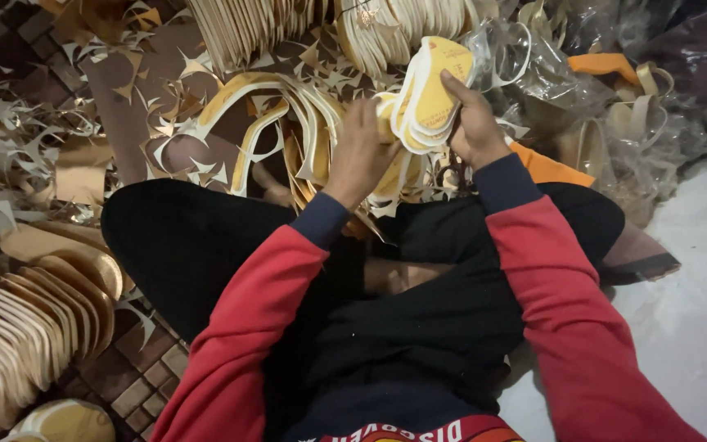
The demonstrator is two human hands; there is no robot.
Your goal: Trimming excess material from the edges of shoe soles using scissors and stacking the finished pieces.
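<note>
The right hand (476, 123) has its grip closed on a fanned stack of yellow insoles (429, 98), thumb across the top face, likely so the pieces stay squared. The left hand (362, 151) clasps the stack's lower edge, seemingly steadying it from beneath. Leftover cut strips (288, 123) lie just beyond both grips, finished insole rows (26, 327) well to the left.

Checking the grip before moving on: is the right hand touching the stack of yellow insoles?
Touching. The head view shows the right hand wrapped around the stack of yellow insoles, fingers lying across its top edge.
</note>
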